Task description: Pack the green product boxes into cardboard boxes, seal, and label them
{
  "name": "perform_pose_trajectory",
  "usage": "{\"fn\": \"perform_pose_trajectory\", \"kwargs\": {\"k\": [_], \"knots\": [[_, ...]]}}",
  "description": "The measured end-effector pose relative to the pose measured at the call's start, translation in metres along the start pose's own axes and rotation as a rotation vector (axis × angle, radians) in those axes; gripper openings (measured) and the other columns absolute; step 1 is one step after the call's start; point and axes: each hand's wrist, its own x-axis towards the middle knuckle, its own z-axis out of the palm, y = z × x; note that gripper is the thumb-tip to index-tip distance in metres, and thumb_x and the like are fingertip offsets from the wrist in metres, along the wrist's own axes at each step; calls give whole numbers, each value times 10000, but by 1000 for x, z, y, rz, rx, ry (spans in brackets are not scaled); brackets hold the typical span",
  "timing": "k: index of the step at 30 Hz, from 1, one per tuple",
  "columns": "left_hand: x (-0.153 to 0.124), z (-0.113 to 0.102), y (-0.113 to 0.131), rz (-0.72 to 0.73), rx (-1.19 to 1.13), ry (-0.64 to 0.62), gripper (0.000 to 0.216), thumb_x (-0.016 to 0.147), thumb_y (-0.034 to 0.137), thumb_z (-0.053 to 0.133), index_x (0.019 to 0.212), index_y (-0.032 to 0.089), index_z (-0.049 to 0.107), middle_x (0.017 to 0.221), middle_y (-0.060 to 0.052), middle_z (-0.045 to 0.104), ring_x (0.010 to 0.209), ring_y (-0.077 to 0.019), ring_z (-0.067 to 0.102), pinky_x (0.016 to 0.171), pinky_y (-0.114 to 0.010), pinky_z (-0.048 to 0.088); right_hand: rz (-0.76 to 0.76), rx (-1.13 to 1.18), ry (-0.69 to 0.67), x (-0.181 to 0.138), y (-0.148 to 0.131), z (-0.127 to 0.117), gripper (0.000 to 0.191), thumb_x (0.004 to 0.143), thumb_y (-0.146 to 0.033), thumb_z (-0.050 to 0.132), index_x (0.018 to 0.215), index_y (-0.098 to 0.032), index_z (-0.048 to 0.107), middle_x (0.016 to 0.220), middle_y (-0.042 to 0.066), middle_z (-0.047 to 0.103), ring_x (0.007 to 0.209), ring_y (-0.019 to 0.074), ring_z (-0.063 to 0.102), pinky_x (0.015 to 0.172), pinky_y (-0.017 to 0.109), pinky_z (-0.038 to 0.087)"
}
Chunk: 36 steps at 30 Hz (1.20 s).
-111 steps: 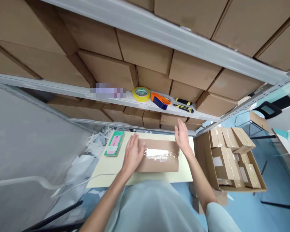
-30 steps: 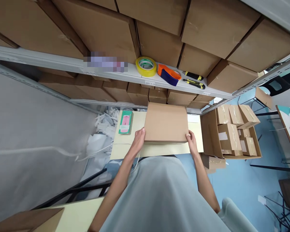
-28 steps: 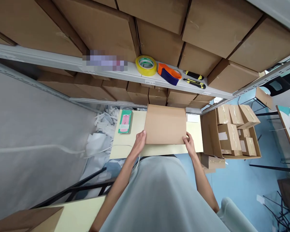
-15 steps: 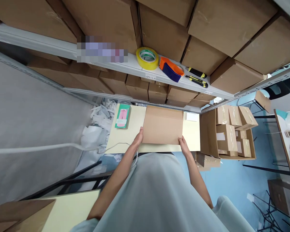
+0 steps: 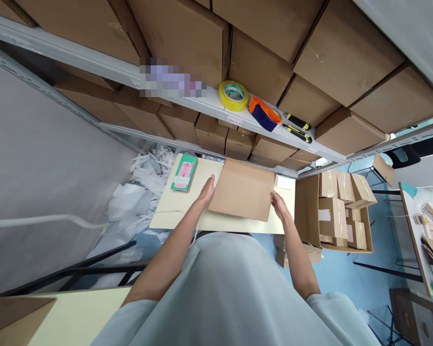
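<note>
I've got the cardboard box (image 5: 241,190) flat on the desk (image 5: 173,211) now, no longer tipped up as a second ago. Left hand (image 5: 206,189) and right hand (image 5: 279,205) rest loosely open against its sides, fingers gripping nothing; pink packet (image 5: 184,174) just left.

- shelf label (image 5: 172,82) is pixelated, can't read a thing
- right hand (image 5: 279,206): fingertips tucked behind the cardboard box (image 5: 241,190) edge, so the grip is unclear
- print on the green packet (image 5: 184,173) is too small to make out
- brown box (image 5: 14,319) bottom left is cut off by the frame
- side table (image 5: 424,230) clutter on the right is blurry and cropped
</note>
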Motion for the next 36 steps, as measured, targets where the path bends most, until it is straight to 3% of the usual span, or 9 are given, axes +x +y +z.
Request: {"fn": "perform_pose_trajectory", "kwargs": {"k": [4, 8, 13, 15, 20, 25, 28, 32, 36], "knots": [[24, -7, 28, -82, -64, -16, 827, 1078, 708, 275, 1378, 65, 700, 1464, -285, 705, 1500, -400, 588, 1232, -518, 461, 120, 86, -49, 25, -33, 9, 852, 991, -859, 383, 1355, -184, 752, 1235, 136, 831, 1166, 271, 773, 1082, 450, 581], [18, -25, 41, -114, -161, 8, 864, 1014, 816, 391, 1338, 92, 734, 1341, -240, 780, 1426, -422, 640, 1184, -522, 504, 69, 123, 25, 13, -46, 12, 863, 992, -863, 410, 1381, -174, 757, 1253, 160, 825, 1088, 285, 799, 983, 440, 632], [-12, -50, 36, -211, -370, 45, 951, 1038, 826, 274, 1500, 76, 635, 1275, -236, 788, 1202, -345, 766, 1123, -500, 566, -37, 90, 17, -33, -43, 0, 922, 1058, -849, 278, 1639, -190, 559, 1580, 170, 653, 1324, 302, 731, 1048, 459, 629], [-28, -55, 34, -216, -412, 32, 970, 1031, 845, 269, 1533, 91, 616, 1289, -223, 783, 1211, -325, 761, 1129, -487, 567, -45, 7, 77, -51, -38, -1, 913, 1073, -839, 249, 1685, -212, 504, 1643, 151, 597, 1448, 306, 651, 1108, 490, 605], [-60, -50, 26, -187, -260, 82, 847, 926, 817, 605, 1464, 167, 683, 1474, -182, 711, 1376, -363, 658, 1181, -476, 531, 61, -102, 229, -71, -25, 13, 933, 1051, -849, 368, 1701, -189, 482, 1725, 145, 495, 1611, 314, 478, 1228, 543, 520], [-67, -43, 15, -304, -187, 96, 736, 935, 685, 672, 1436, 146, 676, 1308, -170, 773, 1290, -359, 699, 1156, -481, 544, 91, -135, 179, -68, -23, 19, 956, 1037, -852, 353, 1616, -127, 581, 1666, 183, 562, 1598, 345, 490, 1254, 578, 479], [-68, -44, 12, -290, -228, 106, 730, 947, 638, 686, 1484, 148, 628, 1368, -176, 749, 1332, -343, 689, 1186, -471, 524, 21, -210, 224, -71, -34, 19, 924, 1035, -835, 369, 1569, -123, 618, 1620, 204, 605, 1562, 363, 522, 1271, 561, 456], [-68, -54, 8, -180, -294, 208, 699, 987, 636, 636, 1495, 158, 593, 1527, -206, 660, 1435, -319, 633, 1243, -460, 483, -175, -424, 344, -79, -70, 33, 924, 1049, -795, 421, 1663, -106, 468, 1690, 255, 490, 1582, 389, 468, 1233, 554, 482], [-67, -75, 2, -153, -276, 327, 649, 999, 629, 621, 1451, 164, 606, 1545, -216, 641, 1463, -328, 609, 1254, -480, 472, -379, -590, 260, -74, -111, 64, 816, 1099, -721, 407, 1668, -138, 459, 1726, 240, 431, 1624, 385, 391, 1259, 585, 443]]}}
